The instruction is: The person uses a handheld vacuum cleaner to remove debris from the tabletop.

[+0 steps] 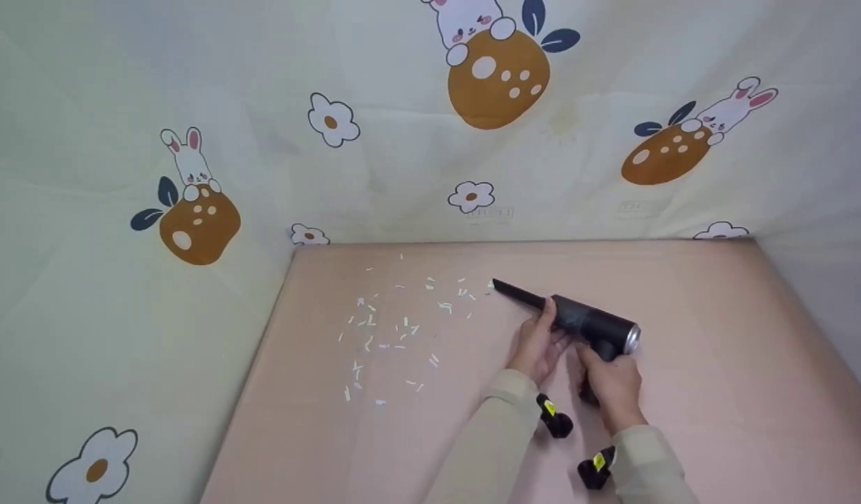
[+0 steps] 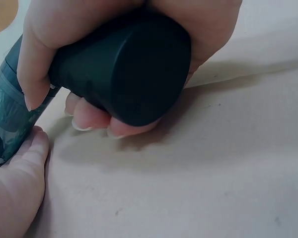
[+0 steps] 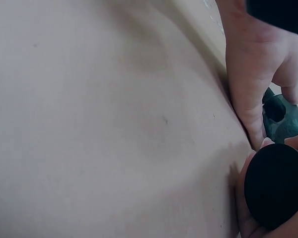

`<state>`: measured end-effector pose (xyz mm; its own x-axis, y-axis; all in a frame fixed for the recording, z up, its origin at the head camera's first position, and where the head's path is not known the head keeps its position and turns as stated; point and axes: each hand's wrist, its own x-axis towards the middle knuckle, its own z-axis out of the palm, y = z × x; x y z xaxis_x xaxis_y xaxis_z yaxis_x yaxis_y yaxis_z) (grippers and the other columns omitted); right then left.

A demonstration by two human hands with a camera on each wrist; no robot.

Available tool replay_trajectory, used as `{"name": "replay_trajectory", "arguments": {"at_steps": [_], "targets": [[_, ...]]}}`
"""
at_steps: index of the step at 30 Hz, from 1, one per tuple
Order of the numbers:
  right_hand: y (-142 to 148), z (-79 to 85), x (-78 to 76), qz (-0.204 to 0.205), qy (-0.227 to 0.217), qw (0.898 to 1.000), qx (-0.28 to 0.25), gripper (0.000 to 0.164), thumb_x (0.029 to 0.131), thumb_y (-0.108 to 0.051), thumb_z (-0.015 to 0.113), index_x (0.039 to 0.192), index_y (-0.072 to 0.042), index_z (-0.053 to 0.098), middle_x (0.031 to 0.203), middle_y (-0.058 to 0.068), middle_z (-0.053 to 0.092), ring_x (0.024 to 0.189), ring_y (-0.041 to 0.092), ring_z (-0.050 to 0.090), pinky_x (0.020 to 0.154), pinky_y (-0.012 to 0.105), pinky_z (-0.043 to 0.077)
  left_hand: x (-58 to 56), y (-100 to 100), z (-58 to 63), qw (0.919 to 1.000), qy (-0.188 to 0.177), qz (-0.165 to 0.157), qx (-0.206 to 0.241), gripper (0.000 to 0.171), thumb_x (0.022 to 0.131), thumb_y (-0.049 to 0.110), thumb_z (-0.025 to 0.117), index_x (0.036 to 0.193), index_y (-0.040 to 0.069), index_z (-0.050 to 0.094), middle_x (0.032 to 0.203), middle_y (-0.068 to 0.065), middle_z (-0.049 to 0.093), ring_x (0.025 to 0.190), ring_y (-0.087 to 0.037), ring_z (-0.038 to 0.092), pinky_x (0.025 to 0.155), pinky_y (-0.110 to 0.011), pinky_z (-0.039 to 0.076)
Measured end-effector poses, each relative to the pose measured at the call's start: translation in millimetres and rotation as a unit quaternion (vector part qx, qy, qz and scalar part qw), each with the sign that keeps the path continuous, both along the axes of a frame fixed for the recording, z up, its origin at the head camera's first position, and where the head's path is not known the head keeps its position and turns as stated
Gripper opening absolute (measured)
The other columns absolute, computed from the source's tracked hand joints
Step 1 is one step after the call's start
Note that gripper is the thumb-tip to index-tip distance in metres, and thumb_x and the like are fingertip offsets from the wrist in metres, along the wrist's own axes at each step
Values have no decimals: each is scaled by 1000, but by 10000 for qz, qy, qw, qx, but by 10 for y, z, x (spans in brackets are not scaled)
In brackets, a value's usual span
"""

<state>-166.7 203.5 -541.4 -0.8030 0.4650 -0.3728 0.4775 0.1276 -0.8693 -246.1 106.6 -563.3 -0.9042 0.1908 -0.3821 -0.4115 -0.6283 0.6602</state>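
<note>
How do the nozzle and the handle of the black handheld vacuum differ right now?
The nozzle is slim; the handle is thick, with a broad round end. The nozzle's tip is free, beside the pale scraps; the handle is gripped by the right hand. Both are black.

From the head view, your right hand (image 1: 616,386) hides most of the handle (image 1: 589,396), and your left hand (image 1: 537,344) covers part of the barrel (image 1: 595,324); in the left wrist view, the picture's edge crops the clear chamber (image 2: 16,115), its contents seemingly too blurred for you to identify
</note>
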Motion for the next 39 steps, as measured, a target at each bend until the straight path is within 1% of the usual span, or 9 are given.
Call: {"name": "replay_trajectory", "arguments": {"at_steps": [5, 8, 12, 20, 25, 32, 39], "targets": [[20, -10, 5, 125, 5, 9999, -81, 39, 91, -40, 70, 97, -4, 58, 61, 0, 62, 54, 16, 63, 54, 28, 55, 33, -21, -1, 10000, 10, -18, 0, 60, 103, 38, 57, 140, -9, 48, 134, -25, 62, 130, -40, 57, 113, -48, 47], [37, -20, 19, 197, -3, 9998, -77, 39, 91, -40, 70, 94, -3, 59, 60, 0, 63, 53, 16, 63, 54, 28, 54, 60, -32, -7, 10000, 44, -19, -34, 62, 103, 38, 57, 141, -9, 47, 135, -26, 61, 131, -41, 56, 113, -48, 46], [58, -25, 44, 264, 8, 9995, -192, 38, 91, -39, 70, 93, -3, 60, 60, 0, 62, 53, 16, 62, 54, 28, 55, 92, -47, -19, 10000, 43, -26, -56, 66, 102, 39, 60, 143, -11, 44, 137, -28, 59, 132, -42, 54, 114, -49, 45], [84, -12, 74, 388, -40, 9992, -89, 39, 91, -38, 71, 95, -1, 60, 60, 0, 63, 53, 15, 63, 53, 29, 55, 125, -71, -26, 10000, -1, -28, 20, 68, 101, 37, 62, 144, -12, 43, 139, -30, 57, 134, -46, 51, 115, -52, 43], [103, 7, 69, 454, -104, 9988, -123, 39, 91, -39, 70, 95, -1, 60, 62, 0, 63, 55, 15, 63, 54, 29, 56, 127, -73, -21, 9999, -25, 56, 124, 66, 100, 36, 63, 142, -11, 45, 136, -28, 60, 132, -44, 54, 114, -51, 44], [100, 3, 79, 558, -126, 9983, -118, 39, 91, -38, 70, 96, -1, 60, 63, -1, 63, 55, 15, 63, 54, 29, 56, 164, -81, -34, 9997, -11, 170, 202, 63, 101, 35, 63, 141, -10, 47, 133, -27, 62, 129, -41, 58, 113, -49, 46], [85, -10, 74, 618, -135, 9978, -189, 39, 91, -38, 70, 97, -1, 59, 63, -1, 62, 54, 15, 62, 54, 29, 55, 188, -112, -35, 9994, -48, 263, 223, 54, 101, 35, 63, 135, -7, 54, 126, -23, 68, 122, -36, 64, 108, -45, 51]]}}
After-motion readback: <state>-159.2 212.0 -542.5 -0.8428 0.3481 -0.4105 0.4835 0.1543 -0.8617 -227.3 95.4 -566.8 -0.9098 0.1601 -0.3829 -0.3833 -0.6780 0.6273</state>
